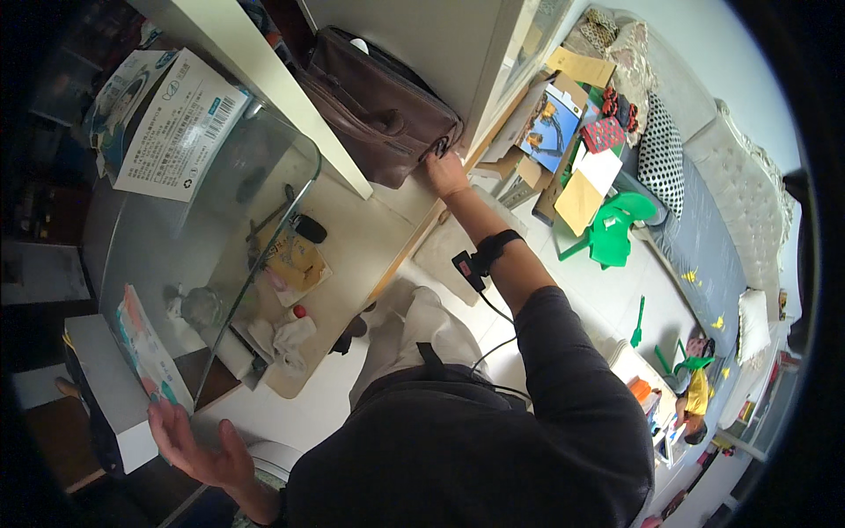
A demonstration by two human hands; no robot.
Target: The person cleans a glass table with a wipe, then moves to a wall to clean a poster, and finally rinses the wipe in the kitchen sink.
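Observation:
My right hand (447, 174) reaches to the tabletop beside the corner of a brown leather bag (370, 99). Its fingers are curled around a small dark loop (441, 147); whether the loop belongs to the bag is hard to tell. At lower left, my left hand (201, 452) has its fingers apart and holds nothing. Its fingertips are at the lower corner of a soft printed packet (150, 350), seemingly touching it. That packet leans beside a grey-and-white box (109, 376) near the end of a glass shelf (264, 171).
A printed carton (178, 125) stands on the glass. Below it, a black computer mouse (309, 228), a yellow paper (297, 261) and crumpled tissue (294, 343) lie on the desk (370, 244). To the right are opened cardboard (521, 168), a green plastic chair (617, 231) and a child (694, 402).

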